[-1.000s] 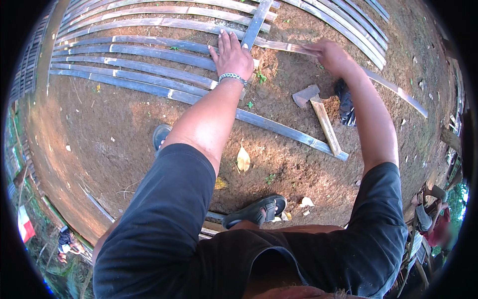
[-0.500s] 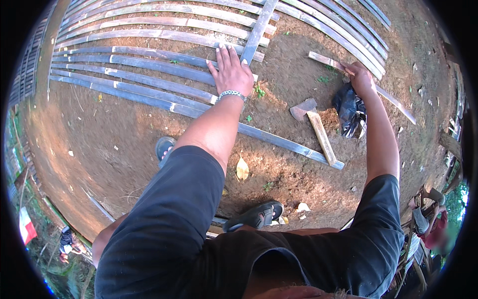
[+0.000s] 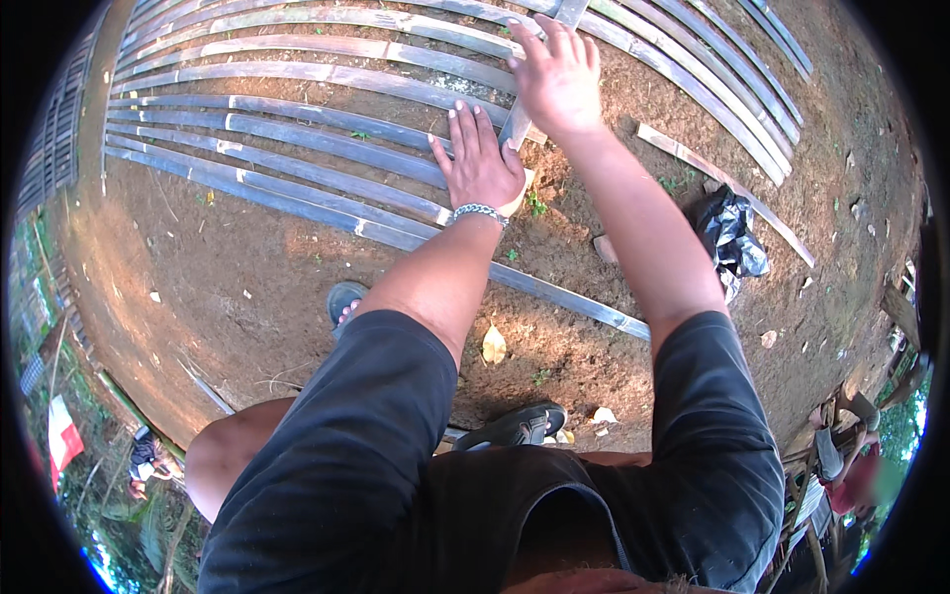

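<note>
My left hand (image 3: 482, 166) presses flat with spread fingers across the ends of several long bamboo slats (image 3: 341, 129) laid side by side on the ground. A bracelet circles that wrist. Beside its fingers runs a bamboo crosspiece (image 3: 517, 126), set across the slats. Over the crosspiece's upper stretch is my right hand (image 3: 559, 81), its fingers apart and nothing visible in it; whether it touches the crosspiece I cannot tell. Part of the hatchet's head (image 3: 606, 248) shows at my right forearm, which hides the rest.
A loose bamboo strip (image 3: 727, 183) lies to the right, with a crumpled black plastic bag (image 3: 730, 238) against it. More slats (image 3: 693, 74) spread at the upper right. A dry yellow leaf (image 3: 494, 345) rests on the soil near my sandal (image 3: 515, 426). A person (image 3: 859, 480) is at the far right.
My right hand has let go of the loose bamboo strip and moved left and up to the crosspiece. My left hand stays on the slats. The forearm now covers most of the hatchet.
</note>
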{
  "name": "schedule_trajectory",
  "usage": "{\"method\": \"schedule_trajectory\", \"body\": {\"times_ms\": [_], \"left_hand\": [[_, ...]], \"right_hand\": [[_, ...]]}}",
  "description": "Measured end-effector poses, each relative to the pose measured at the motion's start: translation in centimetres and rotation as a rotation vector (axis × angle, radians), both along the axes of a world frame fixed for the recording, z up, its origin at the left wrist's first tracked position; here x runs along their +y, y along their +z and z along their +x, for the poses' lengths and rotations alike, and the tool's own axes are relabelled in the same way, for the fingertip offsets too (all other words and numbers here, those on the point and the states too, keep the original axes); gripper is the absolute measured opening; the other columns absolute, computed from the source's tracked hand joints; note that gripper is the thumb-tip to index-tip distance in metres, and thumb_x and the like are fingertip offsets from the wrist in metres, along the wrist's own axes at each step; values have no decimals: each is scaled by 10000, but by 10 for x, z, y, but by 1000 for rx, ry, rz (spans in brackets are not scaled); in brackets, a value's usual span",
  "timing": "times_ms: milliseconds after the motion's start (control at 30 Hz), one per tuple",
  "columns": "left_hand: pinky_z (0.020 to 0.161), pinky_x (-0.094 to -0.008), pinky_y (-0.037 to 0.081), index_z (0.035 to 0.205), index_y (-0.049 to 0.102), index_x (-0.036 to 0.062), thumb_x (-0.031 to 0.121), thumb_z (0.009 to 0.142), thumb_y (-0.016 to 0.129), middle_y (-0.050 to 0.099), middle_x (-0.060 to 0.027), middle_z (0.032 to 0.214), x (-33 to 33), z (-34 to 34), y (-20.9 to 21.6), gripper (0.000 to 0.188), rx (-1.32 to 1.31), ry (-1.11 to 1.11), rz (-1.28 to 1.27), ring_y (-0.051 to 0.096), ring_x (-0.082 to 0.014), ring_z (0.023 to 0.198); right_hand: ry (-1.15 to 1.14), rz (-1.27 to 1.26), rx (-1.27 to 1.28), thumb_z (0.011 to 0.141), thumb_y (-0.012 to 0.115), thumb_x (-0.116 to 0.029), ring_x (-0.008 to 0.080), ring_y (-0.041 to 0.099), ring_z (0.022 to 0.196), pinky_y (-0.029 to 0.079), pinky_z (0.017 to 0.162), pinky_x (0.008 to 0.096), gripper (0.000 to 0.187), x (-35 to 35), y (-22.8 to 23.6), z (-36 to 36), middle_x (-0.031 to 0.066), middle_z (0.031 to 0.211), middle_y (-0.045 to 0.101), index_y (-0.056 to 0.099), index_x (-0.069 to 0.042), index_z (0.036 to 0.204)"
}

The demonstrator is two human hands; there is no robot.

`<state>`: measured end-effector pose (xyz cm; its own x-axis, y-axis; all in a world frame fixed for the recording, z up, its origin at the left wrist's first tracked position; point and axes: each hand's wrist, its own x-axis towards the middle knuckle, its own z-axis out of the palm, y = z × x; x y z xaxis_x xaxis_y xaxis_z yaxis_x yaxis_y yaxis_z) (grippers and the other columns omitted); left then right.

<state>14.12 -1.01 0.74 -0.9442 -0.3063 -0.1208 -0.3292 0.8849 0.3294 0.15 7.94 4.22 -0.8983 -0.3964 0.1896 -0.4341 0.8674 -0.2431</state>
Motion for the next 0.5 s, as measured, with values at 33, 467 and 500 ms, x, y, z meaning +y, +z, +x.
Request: {"method": "schedule_trajectory", "body": {"times_ms": [33, 467, 500], "left_hand": [[1256, -621, 48, 1577, 329, -39, 335, 984, 462, 208, -233, 1693, 2, 0, -2, 713, 2, -6, -2, 174, -342, 1586], [1261, -611, 37, 1571, 349, -25, 337, 978, 484, 209, -220, 1695, -2, 0, 3, 708, -3, 2, 6, 163, -326, 1589], [1261, -611, 38, 1572, 351, -23, 338, 981, 480, 210, -219, 1695, -1, 1, 3, 704, -3, 4, 18, 163, -325, 1589]], "right_hand": [[-29, -31, 80, 1003, 614, -394, 331, 393, 1453, 254, 1209, 600, 529, -11, -13, 3, 126, 1530, 459, 489, -285, 1506], [-71, 43, -74, 1059, 457, -459, 310, 235, 1550, 110, 1259, 618, 569, -30, -46, 5, 119, 1639, 308, 355, -280, 1589], [-61, 5, -95, 1053, 478, -460, 322, 226, 1552, 108, 1257, 622, 584, -27, -44, 3, 132, 1639, 300, 357, -252, 1585]]}}
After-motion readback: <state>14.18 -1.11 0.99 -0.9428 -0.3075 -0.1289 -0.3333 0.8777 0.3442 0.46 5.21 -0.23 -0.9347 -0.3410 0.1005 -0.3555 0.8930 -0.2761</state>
